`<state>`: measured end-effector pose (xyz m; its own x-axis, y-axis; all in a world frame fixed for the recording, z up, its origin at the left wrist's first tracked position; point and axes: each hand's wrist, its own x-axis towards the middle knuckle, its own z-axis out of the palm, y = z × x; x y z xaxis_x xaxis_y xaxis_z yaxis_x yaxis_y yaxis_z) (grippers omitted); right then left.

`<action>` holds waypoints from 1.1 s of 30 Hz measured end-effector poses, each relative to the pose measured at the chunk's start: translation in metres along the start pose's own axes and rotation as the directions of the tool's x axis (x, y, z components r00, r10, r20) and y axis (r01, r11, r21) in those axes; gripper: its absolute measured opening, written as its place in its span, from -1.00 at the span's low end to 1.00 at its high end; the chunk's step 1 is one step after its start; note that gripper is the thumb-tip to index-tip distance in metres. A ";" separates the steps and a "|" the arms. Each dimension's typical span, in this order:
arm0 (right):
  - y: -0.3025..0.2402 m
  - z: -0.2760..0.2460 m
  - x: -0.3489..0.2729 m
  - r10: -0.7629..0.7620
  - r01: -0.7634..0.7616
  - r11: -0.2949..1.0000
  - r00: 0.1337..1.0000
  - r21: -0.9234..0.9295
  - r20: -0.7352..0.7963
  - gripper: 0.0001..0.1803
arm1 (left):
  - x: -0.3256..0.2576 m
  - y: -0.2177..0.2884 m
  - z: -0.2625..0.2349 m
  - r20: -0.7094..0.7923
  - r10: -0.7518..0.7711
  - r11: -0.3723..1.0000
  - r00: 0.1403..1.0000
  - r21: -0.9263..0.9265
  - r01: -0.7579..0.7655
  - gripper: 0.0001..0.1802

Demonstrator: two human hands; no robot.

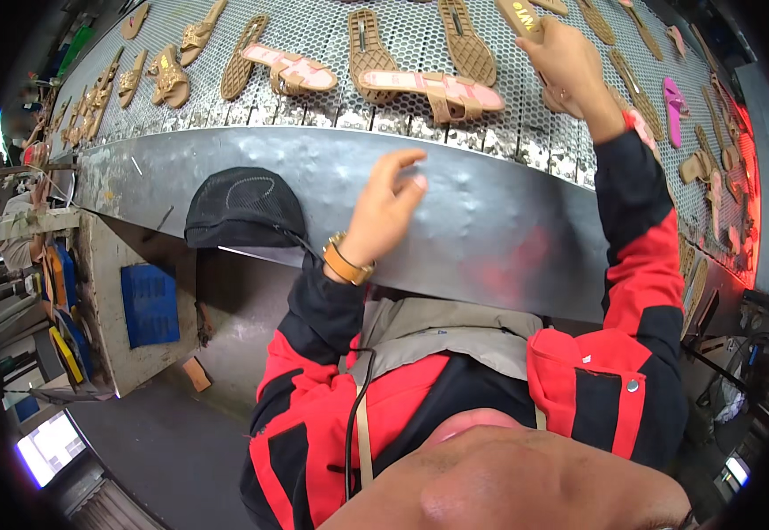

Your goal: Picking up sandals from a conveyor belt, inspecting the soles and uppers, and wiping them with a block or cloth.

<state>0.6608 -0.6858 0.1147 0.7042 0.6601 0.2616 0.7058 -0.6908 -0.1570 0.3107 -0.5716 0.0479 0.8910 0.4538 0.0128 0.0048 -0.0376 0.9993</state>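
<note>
My right hand (570, 66) reaches over the mesh conveyor at the upper right, its fingers closed on a tan sandal sole (519, 18) with yellow lettering. Part of that sole runs past the top of the picture. My left hand (386, 208), with a brown-strapped watch at the wrist, hovers above the metal ledge (464, 203); its fingers are half bent, thumb and forefinger apart, with nothing visible between them. Closest to it on the conveyor lies a sandal with a pink-patterned insole and tan strap (442, 93). A similar pink-and-tan sandal (292, 69) lies farther left.
Several sandals and brown ridged soles (374, 49) cover the mesh conveyor (331, 115). A magenta sandal (673, 110) lies at right, near a red-glowing edge (746, 203). A black mesh cap (245, 208) rests on the ledge at left, above a blue vented panel (150, 305).
</note>
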 end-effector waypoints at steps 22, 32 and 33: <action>-0.140 0.102 0.153 -0.223 0.021 0.894 0.887 0.447 0.404 -0.27 | 0.000 -0.011 0.023 -0.069 0.194 0.927 0.979 0.340 -0.160 -0.76; -0.098 -0.020 -0.186 -0.489 0.447 0.580 0.860 0.681 -0.148 -0.20 | -0.003 0.041 -0.022 -0.294 0.036 0.804 0.955 -0.559 -0.202 -0.27; -0.094 -0.028 -0.193 -0.502 0.357 0.508 0.862 0.784 -0.067 -0.22 | -0.006 0.041 -0.018 -0.256 0.062 0.825 0.965 -0.530 -0.194 -0.27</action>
<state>0.4569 -0.7565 0.1055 0.2475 0.8962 0.3682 0.6700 0.1162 -0.7332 0.2971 -0.5600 0.0893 0.7436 0.6634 0.0835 -0.4095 0.3532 0.8411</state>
